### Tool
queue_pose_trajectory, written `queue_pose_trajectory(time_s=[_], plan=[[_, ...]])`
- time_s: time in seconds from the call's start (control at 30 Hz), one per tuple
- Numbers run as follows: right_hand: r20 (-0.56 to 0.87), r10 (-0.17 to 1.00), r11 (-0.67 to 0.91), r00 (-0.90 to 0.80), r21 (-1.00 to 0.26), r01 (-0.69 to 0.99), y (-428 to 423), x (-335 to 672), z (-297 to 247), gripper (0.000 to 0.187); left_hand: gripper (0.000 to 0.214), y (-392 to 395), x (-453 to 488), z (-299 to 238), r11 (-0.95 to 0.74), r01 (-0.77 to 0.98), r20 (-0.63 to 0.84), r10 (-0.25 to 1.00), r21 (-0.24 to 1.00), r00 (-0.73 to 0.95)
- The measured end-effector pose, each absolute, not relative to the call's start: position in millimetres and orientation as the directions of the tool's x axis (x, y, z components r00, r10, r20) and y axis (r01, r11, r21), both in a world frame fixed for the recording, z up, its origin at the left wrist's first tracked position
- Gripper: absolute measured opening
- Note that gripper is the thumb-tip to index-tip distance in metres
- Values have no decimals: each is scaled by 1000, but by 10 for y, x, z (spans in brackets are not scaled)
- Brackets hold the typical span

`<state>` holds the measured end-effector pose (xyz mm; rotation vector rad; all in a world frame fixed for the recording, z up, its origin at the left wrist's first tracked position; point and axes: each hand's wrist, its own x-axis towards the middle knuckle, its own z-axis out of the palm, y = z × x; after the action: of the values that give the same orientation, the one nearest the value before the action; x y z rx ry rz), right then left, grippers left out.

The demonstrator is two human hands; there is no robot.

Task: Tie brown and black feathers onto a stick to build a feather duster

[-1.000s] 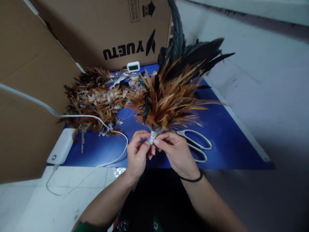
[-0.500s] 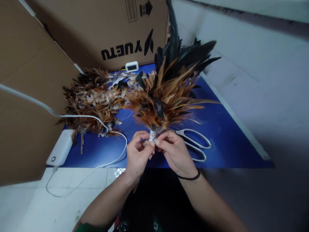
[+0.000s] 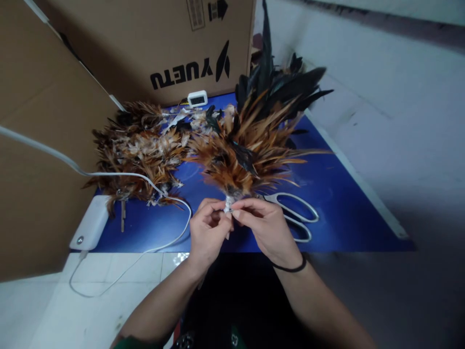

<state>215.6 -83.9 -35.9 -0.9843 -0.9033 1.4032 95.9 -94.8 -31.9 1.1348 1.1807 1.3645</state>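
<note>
I hold a bunch of brown, orange and black feathers (image 3: 254, 140) upright over the near edge of a blue mat (image 3: 327, 194). Its base is wrapped in white tape (image 3: 228, 202). My left hand (image 3: 208, 232) pinches that wrapped base from the left. From the right, the fingers of my right hand (image 3: 267, 228) close on the same base; a black band circles that wrist. Both hands meet just above the mat's front edge.
White-handled scissors (image 3: 296, 215) lie on the mat right of my hands. A pile of loose brown feathers (image 3: 141, 150) covers the mat's left. A white power adapter (image 3: 90, 223) with its cable sits at the left edge. Cardboard boxes (image 3: 163, 43) stand behind, with a small white timer (image 3: 197, 98).
The feather bunch has turned slightly between my fingers, its dark feathers shifting toward the middle. My hands stay at the wrapped base.
</note>
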Motion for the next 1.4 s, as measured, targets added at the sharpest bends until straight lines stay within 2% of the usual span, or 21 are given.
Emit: queue_pose_trajectory(time_s=[0.2, 0.4, 0.57, 0.7, 0.8, 0.93, 1.2, 1.4], plan=[[68, 997, 56, -40, -967, -247, -871, 2203, -318, 18, 13, -961, 951, -297, -63, -61, 57, 994, 996, -93], [40, 998, 27, -42, -959, -281, -903, 2200, -343, 15, 14, -962, 952, -282, -53, -71, 47, 994, 996, -94], [89, 996, 84, -10, -968, -238, -897, 2235, -445, 18, 13, -965, 961, -272, -76, -76, 69, 994, 994, -84], [263, 963, 266, 58, -963, -49, -885, 2230, -437, 18, 13, -970, 967, -272, -78, -81, 72, 995, 994, -75], [428, 901, 419, 69, -900, 118, -871, 2225, -410, 18, 14, -976, 963, -274, -79, -81, 74, 995, 994, -62], [551, 834, 530, 13, -808, 256, -856, 2231, -387, 16, 15, -979, 958, -266, -67, -70, 63, 997, 995, -50], [554, 830, 543, -58, -782, 306, -859, 2246, -348, 14, 16, -983, 960, -269, -58, -30, 57, 998, 998, -41], [532, 839, 538, -115, -779, 321, -884, 2288, -293, 12, 16, -1012, 950, -242, -124, 121, 128, 992, 985, -22]])
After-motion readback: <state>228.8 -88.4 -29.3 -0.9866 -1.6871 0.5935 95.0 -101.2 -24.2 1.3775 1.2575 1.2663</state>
